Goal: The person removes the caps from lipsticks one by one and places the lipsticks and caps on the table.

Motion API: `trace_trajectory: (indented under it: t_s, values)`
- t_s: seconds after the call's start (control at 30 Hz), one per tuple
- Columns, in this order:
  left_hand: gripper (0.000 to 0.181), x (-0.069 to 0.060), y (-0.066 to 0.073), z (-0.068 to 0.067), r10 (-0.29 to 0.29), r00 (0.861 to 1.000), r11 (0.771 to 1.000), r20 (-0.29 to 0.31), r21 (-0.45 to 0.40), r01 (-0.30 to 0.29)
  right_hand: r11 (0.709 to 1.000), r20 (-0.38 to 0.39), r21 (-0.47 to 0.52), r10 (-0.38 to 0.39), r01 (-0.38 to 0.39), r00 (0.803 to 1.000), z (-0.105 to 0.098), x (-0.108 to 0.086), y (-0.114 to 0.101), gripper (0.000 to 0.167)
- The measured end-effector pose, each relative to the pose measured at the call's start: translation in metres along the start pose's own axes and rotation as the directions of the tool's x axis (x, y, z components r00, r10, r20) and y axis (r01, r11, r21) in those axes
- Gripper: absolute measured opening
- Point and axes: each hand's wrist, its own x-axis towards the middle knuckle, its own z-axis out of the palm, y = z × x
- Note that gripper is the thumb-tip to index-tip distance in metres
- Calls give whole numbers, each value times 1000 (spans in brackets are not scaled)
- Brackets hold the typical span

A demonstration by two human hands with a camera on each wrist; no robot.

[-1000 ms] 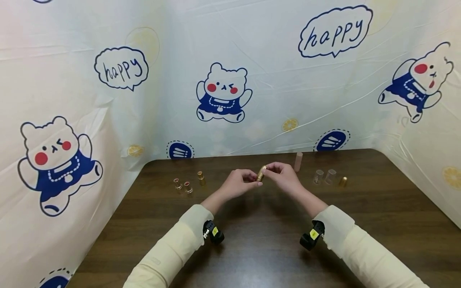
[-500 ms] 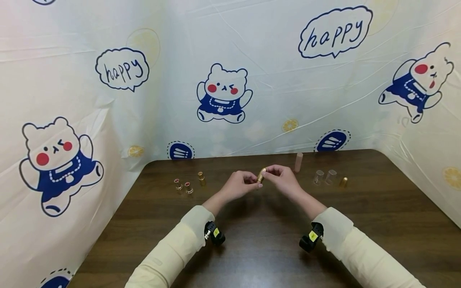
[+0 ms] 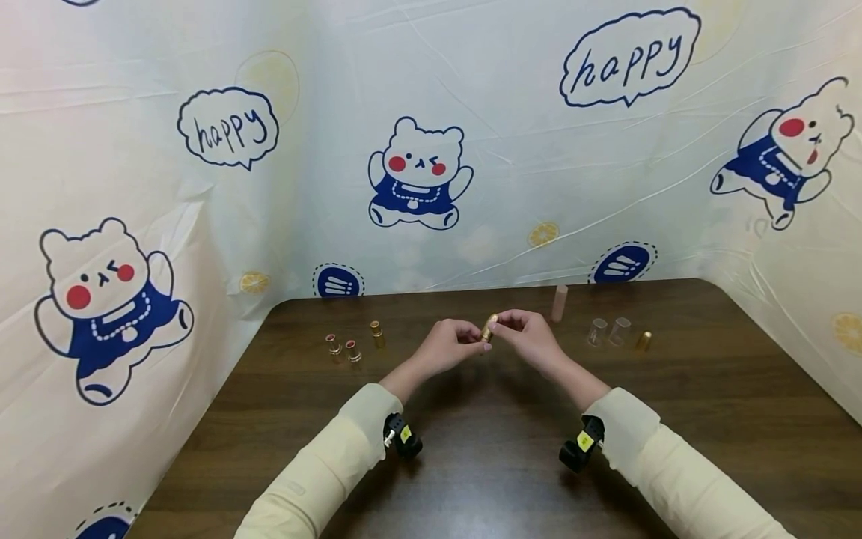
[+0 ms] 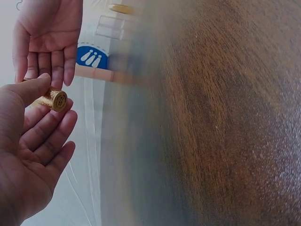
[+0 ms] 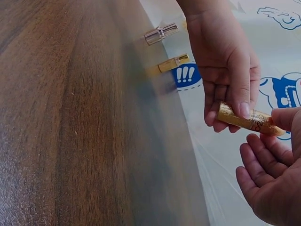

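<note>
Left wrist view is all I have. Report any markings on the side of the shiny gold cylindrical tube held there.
Observer: The right wrist view shows dark lettering along the shiny gold cylindrical tube.
Operator: Describe the hold at the end hidden from me.
Observer: The right hand has its thumb on it.
Operator: Now list what stands off to the left.
Observer: Head view: one slim gold metallic-looking tube and two rose-gold tubes with reddish tops, left of the left hand.
</note>
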Motion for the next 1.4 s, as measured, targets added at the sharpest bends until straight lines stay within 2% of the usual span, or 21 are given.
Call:
trace_trajectory:
  t_s: [0.4, 1.13, 1.4]
  values:
    - [17, 0, 0, 0, 2, 1000, 1000, -16, 29, -2, 996, -18, -85, -43, 41, 999, 1, 0, 0, 20]
    - [17, 0, 7, 0, -21, 997, 997, -74, 68, 26, 986, -83, -139, -101, 88, 991, 2, -4, -3, 20]
    - [17, -3, 5, 0, -17, 996, 996, -93, 89, 25, 987, -123, -113, -125, 112, 984, -1, -3, -2, 21]
